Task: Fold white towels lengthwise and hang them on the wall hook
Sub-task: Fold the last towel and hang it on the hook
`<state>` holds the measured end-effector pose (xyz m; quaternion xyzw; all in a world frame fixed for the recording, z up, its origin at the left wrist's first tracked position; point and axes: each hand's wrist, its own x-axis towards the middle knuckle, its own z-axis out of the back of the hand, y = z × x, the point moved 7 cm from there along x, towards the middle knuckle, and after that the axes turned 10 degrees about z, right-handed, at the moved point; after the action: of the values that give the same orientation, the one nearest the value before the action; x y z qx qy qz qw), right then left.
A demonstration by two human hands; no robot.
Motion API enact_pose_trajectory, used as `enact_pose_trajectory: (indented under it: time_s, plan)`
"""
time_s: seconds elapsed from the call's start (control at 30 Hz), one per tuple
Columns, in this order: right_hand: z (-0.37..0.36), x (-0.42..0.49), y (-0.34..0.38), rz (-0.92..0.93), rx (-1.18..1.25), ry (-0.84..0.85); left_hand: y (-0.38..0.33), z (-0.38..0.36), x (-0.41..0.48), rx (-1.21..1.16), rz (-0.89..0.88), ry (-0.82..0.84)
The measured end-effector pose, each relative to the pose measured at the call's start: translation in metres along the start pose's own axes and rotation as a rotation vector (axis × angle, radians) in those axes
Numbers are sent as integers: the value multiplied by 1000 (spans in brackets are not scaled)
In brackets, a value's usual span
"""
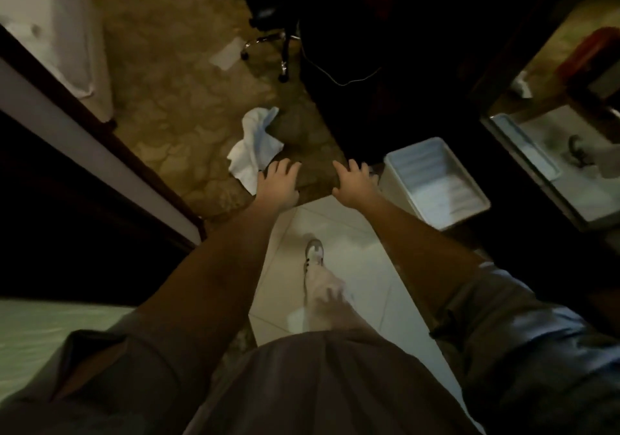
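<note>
A crumpled white towel (pixel 254 146) lies on the brown patterned floor ahead of me. Both my arms reach forward and down. My left hand (pixel 277 183) hovers with fingers spread just right of the towel's near edge, and holds nothing. My right hand (pixel 355 183) is also spread and empty, further right, apart from the towel. No wall hook is visible.
A white rectangular bin (pixel 436 179) stands right of my right hand. A dark desk and an office chair base (pixel 278 52) are beyond. A dark door frame (pixel 100 153) runs along the left. A sink counter (pixel 543 153) is at the right. My shoe (pixel 313 253) is on pale tiles.
</note>
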<state>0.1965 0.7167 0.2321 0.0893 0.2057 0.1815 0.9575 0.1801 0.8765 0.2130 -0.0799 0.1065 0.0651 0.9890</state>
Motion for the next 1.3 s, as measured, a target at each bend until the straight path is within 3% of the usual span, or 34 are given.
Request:
enact_pose_trajectory:
  time_s: [0.3, 0.6, 0.93, 1.13, 1.3]
  plan:
    - [12, 218, 29, 115, 3, 172, 121, -4, 157, -91, 267, 96]
    - [-50, 397, 49, 236, -70, 287, 211, -60, 303, -4, 304, 138]
    - [-262, 593, 28, 291, -71, 296, 302, -289, 426, -77, 341, 161]
    - [-401, 717, 4, 348, -90, 253, 327, -451, 498, -275, 471, 102]
    - [-512, 802, -3, 513, -151, 192, 344, -575, 551, -453, 552, 11]
